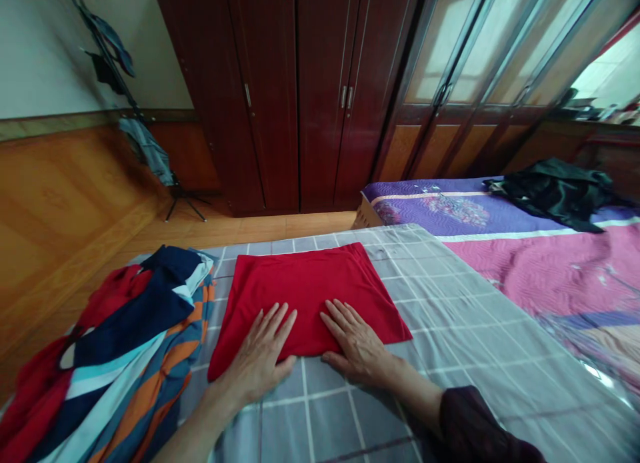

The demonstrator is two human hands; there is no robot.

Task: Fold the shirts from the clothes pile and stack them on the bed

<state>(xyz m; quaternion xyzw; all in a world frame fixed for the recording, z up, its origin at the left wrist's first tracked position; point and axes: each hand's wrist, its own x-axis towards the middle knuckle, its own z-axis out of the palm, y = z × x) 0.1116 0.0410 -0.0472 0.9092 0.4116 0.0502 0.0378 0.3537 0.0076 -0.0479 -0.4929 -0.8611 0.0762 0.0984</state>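
Observation:
A red piece of cloth, which looks like a folded garment, lies flat on the grey checked sheet. My left hand rests palm down over its near left part, fingers stretched out. Flat on the near edge, right of the middle, is my right hand, its fingers also extended and the thumb lying at the cloth's rim. Neither hand grips anything. To the left, a heap of clothes in red, navy, light blue and orange stripes lies beside the red cloth.
Beyond the sheet stands a dark red wardrobe with its doors closed. A stand with clothes hanging on it is at the far left. At right, a purple and pink bedspread carries a dark garment.

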